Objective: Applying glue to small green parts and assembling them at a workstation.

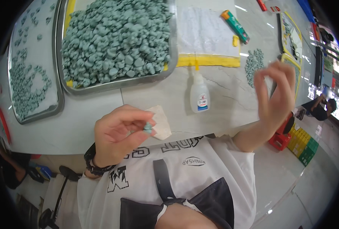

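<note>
The left hand (114, 133) pinches a small green piece (148, 128) near a metal tray (120, 84) heaped with green lumps (116, 42); the right hand (278, 91) curls half open, apparently empty.

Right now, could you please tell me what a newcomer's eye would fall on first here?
Probably the big tray at the upper left, heaped with green pieces. Next might come the white bottle with its yellow tip, on the table just right of centre. Then perhaps the left hand, nearer the person than the tray, pinching one small piece.
</note>
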`<state>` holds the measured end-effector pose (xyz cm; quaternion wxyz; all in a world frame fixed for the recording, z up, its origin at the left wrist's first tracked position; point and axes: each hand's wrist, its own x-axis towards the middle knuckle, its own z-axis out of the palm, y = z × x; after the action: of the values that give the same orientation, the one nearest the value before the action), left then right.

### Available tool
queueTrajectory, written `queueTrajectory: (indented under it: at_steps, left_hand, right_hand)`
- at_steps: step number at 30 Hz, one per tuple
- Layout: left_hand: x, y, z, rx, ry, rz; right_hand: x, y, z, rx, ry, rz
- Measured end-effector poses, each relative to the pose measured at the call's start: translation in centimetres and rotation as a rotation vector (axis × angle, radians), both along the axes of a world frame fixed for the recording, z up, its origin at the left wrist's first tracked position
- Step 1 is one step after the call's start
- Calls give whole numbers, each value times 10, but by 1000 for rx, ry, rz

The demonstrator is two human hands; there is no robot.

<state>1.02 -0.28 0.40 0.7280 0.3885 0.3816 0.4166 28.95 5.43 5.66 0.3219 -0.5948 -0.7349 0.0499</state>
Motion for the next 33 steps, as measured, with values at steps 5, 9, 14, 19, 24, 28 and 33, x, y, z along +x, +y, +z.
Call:
queueTrajectory:
  at_steps: [5, 9, 14, 19, 24, 28, 33]
  left_hand:
    - [-2, 5, 3, 131, 99, -205]
    - [-2, 5, 5, 121, 103, -217]
    - [-8, 8, 4, 138, 22, -335]
    - [-10, 8, 4, -6, -75, -364]
    - [-12, 8, 4, -11, -74, -318]
    - [-11, 7, 5, -30, -69, -290]
    - [-6, 3, 2, 28, -125, -81]
  right_hand:
    - [-76, -41, -25, -94, 229, 417]
    - [-95, -42, -41, -90, 262, 315]
    - [-94, -42, -37, -84, 300, 445]
    - [-86, -42, -38, -65, 331, 534]
    - [-84, -40, -38, -152, 342, 532]
    - [-85, -40, -39, -149, 348, 532]
    - [-91, -47, -38, -228, 595, 508]
